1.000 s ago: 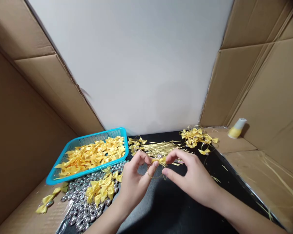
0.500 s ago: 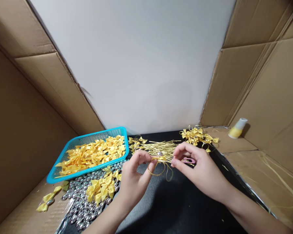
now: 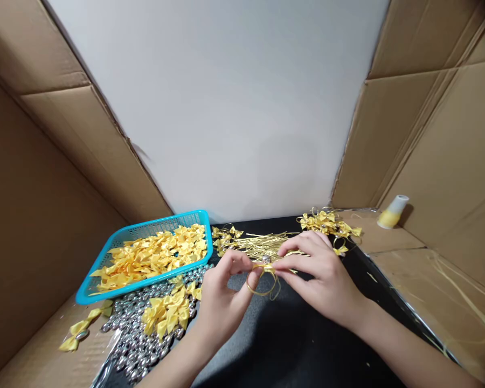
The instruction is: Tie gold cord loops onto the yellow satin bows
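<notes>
Between my hands is a small yellow ribbon bow (image 3: 270, 266) with a silver bead (image 3: 265, 260) on top and a thin gold cord (image 3: 259, 293) looping below it. My left hand (image 3: 226, 285) pinches the bow's left side between thumb and forefinger. From the right, my right hand (image 3: 321, 275) closes thumb and fingertips on the bow's other side, its remaining fingers raised and bent. Just behind the hands lies a pile of gold twist ties (image 3: 262, 245). Whether my right palm hides anything cannot be seen.
To the left, a blue basket (image 3: 81, 293) holds many yellow bows, with silver beads (image 3: 135, 345) and loose bows (image 3: 167, 312) before it. Finished-looking corded bows (image 3: 327, 223) lie at the back right, near a thread cone (image 3: 393, 212). Cardboard walls (image 3: 440, 134) flank the black table (image 3: 291, 350).
My right hand has shifted left onto the bow, turning its back upward. The pink-handled object seen in it before no longer shows. My left hand has stayed nearly still.
</notes>
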The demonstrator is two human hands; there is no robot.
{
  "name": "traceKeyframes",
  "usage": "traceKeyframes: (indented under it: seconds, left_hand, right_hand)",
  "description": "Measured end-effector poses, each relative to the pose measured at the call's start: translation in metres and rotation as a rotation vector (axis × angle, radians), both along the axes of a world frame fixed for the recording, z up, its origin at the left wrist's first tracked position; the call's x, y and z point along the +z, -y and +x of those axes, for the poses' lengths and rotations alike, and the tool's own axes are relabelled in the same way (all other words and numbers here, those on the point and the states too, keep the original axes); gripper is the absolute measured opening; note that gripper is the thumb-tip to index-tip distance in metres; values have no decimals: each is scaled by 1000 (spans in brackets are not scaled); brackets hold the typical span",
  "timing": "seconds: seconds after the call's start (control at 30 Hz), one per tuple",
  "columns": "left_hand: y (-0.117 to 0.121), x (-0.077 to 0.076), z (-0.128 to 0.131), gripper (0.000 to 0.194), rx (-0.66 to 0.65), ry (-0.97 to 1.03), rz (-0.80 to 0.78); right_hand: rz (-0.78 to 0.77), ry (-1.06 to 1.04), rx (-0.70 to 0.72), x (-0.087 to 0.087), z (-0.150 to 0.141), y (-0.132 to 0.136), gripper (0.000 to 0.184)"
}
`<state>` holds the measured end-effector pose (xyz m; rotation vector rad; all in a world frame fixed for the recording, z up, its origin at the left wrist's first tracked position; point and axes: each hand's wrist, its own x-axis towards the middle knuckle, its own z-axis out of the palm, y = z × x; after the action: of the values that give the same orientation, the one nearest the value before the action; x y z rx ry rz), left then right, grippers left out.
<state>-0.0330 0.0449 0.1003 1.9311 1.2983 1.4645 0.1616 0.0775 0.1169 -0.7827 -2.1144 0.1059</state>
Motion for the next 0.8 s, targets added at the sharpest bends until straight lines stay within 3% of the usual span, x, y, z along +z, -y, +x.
traceKeyframes:
  seconds: [0.1,0.2,0.3,0.47,0.63,0.73,0.8]
  left_hand:
    - [-1,2,0,15,3,-10,15]
    - [-3,5,0,13,-5,-30,34]
    - [-4,6,-2,12,2,-47,51]
    - [-6,5,-3,12,73,-86,95]
    - [-9,2,-6,12,101,-132,114]
    - [-12,-2,-8,10,107,-175,106]
    - [-16,-6,-9,8,119,-224,89]
  right_hand:
    - [27,-9,-8,1,0,0,12]
    - [-54,-103,-14,4,0,2,11]
    - [-191,-294,-4,9,6,3,11]
    - [-505,-683,128,21,26,2,10]
    - [-741,-859,226,40,49,12,13]
    - [-734,-902,157,55,61,16,18]
    - [-560,-799,10,58,75,13,31]
